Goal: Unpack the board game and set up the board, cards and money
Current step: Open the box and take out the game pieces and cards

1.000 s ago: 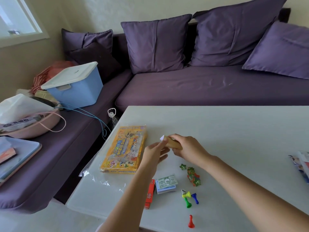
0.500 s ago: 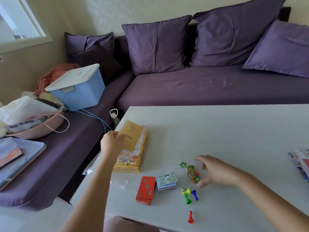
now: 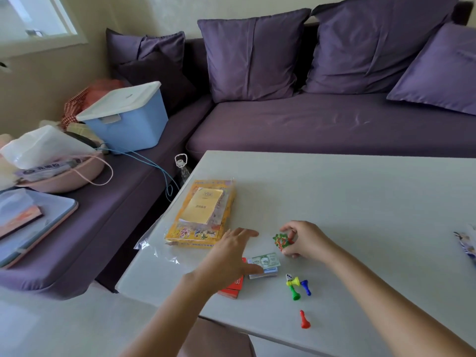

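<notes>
The yellow game box (image 3: 195, 234) lies at the table's left edge with a yellow booklet (image 3: 202, 206) resting on top. My left hand (image 3: 231, 251) hovers flat, fingers spread, over the red card deck (image 3: 233, 287) and beside the stack of paper money (image 3: 265, 264). My right hand (image 3: 306, 239) pinches a small bundle of green and red plastic pieces (image 3: 282, 240) just above the table. Yellow, green and blue pawns with a die (image 3: 296, 284) lie in a cluster in front of the money. A red pawn (image 3: 304, 319) lies near the table's front edge.
Clear plastic wrap (image 3: 154, 249) hangs off the white table (image 3: 360, 202) at its left edge. A purple sofa (image 3: 309, 124) with cushions wraps behind and to the left, holding a blue lidded bin (image 3: 126, 117), a pink basin (image 3: 64, 173) and a tray (image 3: 33, 228). Printed sheets (image 3: 467, 243) sit at the right edge.
My left hand laid the yellow booklet on the game box and came back right over the red deck. My right hand closed on the green and red pieces.
</notes>
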Action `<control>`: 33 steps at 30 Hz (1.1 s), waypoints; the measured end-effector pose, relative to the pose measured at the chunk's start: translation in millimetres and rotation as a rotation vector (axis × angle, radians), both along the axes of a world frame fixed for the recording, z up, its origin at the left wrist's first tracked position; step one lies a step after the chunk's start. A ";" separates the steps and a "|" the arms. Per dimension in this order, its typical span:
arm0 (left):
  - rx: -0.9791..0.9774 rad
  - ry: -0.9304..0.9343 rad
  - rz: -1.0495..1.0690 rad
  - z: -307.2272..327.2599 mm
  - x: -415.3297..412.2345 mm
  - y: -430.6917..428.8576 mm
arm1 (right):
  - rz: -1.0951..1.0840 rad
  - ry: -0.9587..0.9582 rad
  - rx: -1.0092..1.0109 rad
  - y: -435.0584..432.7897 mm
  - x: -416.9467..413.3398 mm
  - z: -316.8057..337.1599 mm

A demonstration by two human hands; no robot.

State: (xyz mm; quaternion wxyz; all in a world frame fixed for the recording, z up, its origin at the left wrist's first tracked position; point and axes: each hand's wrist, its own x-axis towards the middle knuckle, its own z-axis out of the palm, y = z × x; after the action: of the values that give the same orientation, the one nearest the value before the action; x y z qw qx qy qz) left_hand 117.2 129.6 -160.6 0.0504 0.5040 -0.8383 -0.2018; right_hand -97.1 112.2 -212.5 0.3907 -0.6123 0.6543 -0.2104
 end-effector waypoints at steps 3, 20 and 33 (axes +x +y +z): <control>0.056 -0.036 -0.003 -11.8 -7.0 1.1 | -0.014 -0.023 -0.016 -13.4 14.8 -1.5; -0.128 0.353 -0.015 6.4 -112.4 33.4 | -0.181 0.247 -0.255 54.2 -123.3 67.9; 0.349 0.464 -0.116 -30.2 -276.0 83.2 | -0.626 0.284 -0.181 162.4 -289.6 45.2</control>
State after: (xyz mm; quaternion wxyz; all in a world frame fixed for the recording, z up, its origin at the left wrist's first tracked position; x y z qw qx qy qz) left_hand -158.8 212.8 -190.8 0.1415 0.3966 -0.7846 -0.4551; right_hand -386.7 274.6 -167.3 0.1563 -0.4373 0.8369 -0.2899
